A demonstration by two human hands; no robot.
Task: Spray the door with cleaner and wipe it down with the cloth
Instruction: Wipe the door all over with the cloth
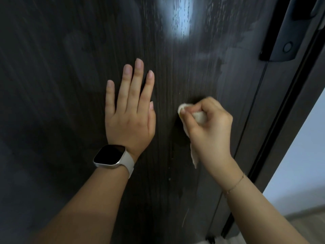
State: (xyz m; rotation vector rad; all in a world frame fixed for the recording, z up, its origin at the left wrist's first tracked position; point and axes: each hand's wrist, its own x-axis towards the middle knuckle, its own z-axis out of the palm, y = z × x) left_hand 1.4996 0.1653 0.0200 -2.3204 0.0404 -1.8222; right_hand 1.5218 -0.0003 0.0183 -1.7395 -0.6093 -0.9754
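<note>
A dark wood-grain door (66,85) fills the view, with wet streaks and a bright reflection near its top. My left hand (129,111) lies flat on the door, fingers straight and pointing up, a watch on its wrist. To its right, my right hand (209,127) grips a bunched pale cloth (199,117) and presses it against the door. One end of the cloth hangs below the fist. No spray bottle is in view.
A black lock plate (281,41) sits on the door's right edge at the upper right. Beyond the door's edge a pale wall (299,164) and a strip of floor (309,226) show at the lower right.
</note>
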